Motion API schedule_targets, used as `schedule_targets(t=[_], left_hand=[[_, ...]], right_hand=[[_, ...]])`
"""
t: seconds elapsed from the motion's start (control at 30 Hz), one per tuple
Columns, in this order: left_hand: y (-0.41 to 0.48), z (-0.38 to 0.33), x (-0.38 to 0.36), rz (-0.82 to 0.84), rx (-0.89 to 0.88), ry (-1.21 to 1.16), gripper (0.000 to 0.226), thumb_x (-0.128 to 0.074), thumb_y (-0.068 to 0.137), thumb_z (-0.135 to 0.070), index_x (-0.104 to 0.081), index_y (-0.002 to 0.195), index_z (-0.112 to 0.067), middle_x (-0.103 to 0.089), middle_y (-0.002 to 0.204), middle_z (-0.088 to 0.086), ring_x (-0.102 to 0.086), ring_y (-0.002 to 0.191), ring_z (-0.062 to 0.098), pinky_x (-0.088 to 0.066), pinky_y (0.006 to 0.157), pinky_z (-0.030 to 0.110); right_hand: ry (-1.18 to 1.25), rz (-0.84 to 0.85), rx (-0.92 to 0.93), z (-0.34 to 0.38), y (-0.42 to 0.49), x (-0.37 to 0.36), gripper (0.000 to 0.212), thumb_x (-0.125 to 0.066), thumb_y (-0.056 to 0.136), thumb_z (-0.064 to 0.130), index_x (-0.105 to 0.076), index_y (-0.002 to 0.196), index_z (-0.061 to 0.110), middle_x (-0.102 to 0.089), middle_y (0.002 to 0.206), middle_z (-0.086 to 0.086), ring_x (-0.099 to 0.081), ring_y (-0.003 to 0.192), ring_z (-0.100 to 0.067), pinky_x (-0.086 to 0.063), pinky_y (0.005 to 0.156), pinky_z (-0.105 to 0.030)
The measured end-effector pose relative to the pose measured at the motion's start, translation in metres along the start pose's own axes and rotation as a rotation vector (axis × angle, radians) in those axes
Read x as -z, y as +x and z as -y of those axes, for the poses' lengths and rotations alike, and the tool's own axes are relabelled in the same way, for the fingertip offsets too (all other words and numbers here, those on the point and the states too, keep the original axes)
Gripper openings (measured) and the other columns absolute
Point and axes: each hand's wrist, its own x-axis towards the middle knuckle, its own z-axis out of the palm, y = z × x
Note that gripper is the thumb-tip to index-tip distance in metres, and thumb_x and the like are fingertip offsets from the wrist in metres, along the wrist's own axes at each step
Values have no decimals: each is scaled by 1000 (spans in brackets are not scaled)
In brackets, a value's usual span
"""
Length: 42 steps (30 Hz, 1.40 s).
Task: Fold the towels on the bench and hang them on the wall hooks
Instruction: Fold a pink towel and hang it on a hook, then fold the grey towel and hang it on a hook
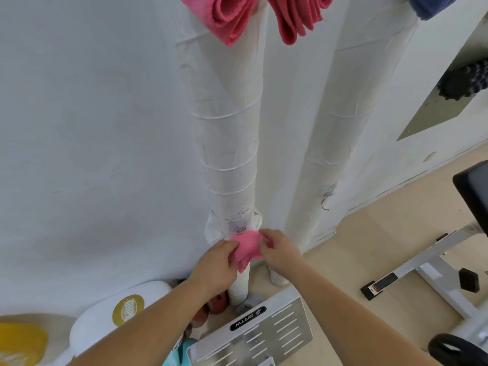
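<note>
A small pink towel (247,249) is bunched between both hands, low in front of the white wrapped pipe (229,143). My left hand (215,265) pinches its left side and my right hand (277,249) pinches its right side. Up on the wall hang two folded pink towels (227,17) (293,17), with a blue towel (433,6) at the top right edge. The hooks themselves are hidden behind the cloth.
A second wrapped pipe (335,122) runs beside the first. A white slotted metal plate (258,334) lies below my arms. A white bench frame (433,262) with a black pad (472,191) stands right. White and yellow containers (111,318) sit lower left.
</note>
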Motion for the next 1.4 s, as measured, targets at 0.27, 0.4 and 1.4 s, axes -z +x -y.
schedule_targets(t=[0.27,0.4,1.4], left_hand=[[-34,-5,22,-192,-121,25,33,-58,94,-18,-64,124,-26,-60,118,-7,-61,105,13,-52,91,31],[-58,-3,9,-122,-163,-54,24,-58,93,-16,-67,114,-24,-62,104,-11,-61,90,10,-54,87,34],[-384,-30,-172,741,-373,79,13,-64,91,-24,-63,85,-35,-69,81,-13,-64,75,2,-52,74,22]], right_hand=[[-7,-184,68,-5,-43,6,35,-56,98,20,-64,132,20,-61,135,0,-58,122,-19,-42,100,-25],[20,-246,-44,-21,-92,-1,33,-58,98,20,-66,130,18,-61,134,1,-59,120,-20,-38,96,-22],[334,-284,-769,-113,-571,-188,25,-53,97,38,-71,107,25,-66,83,11,-57,65,-3,-46,60,-20]])
